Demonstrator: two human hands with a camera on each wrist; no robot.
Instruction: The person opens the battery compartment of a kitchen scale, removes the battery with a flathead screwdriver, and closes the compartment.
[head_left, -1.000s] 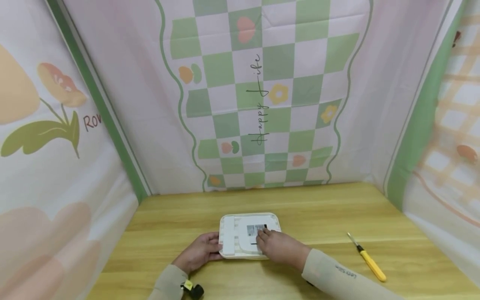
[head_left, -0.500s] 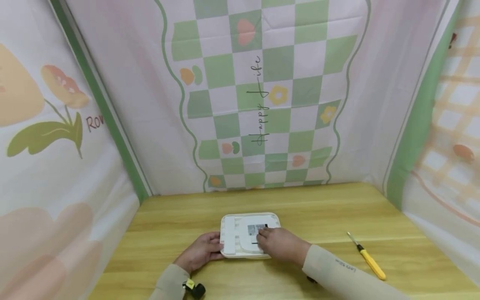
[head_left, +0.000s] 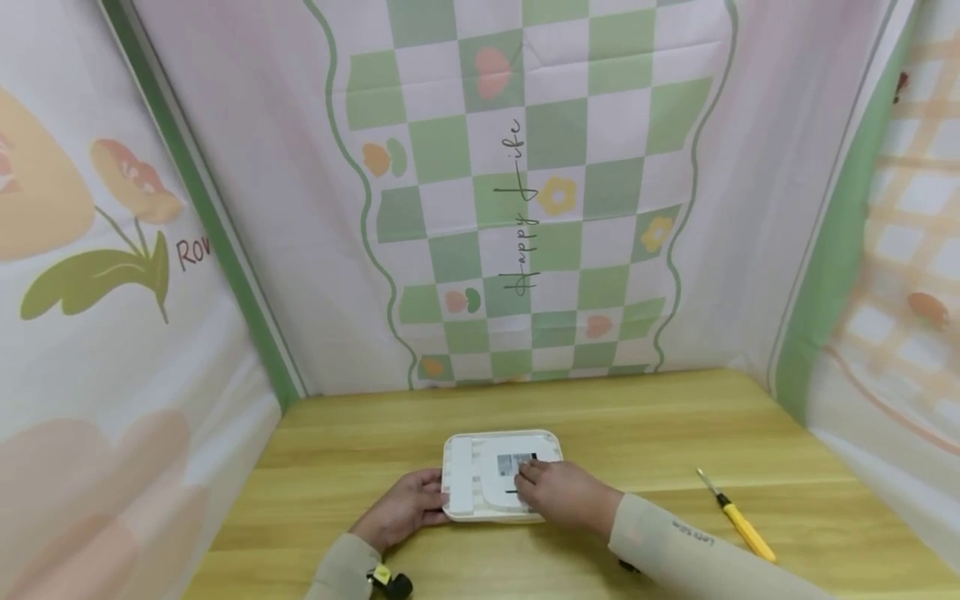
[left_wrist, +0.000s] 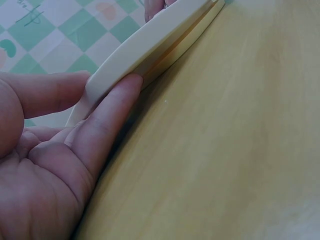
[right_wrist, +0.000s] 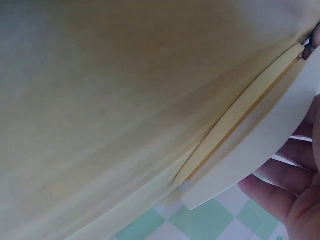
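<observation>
A flat white device [head_left: 462,475] with rounded corners lies on the table, a recessed panel and a printed label [head_left: 513,463] on its upward face. My left hand [head_left: 408,502] pinches its left edge. In the left wrist view, one digit of the left hand [left_wrist: 55,135] touches the upper rim while another lies along the side below. My right hand [head_left: 566,496] rests on the right part of the device, fingertips beside the label. Extended fingers [right_wrist: 287,177] lie over its face in the right wrist view. The right thumb is hidden.
A screwdriver [head_left: 742,525] with a yellow handle lies on the right side of the wooden table [head_left: 360,433], its tip pointing away from me. Patterned cloth [head_left: 517,250] hangs behind the table and along both sides.
The head view has shifted slightly. Both hands keep their places on the white device, and the screwdriver lies where it was.
</observation>
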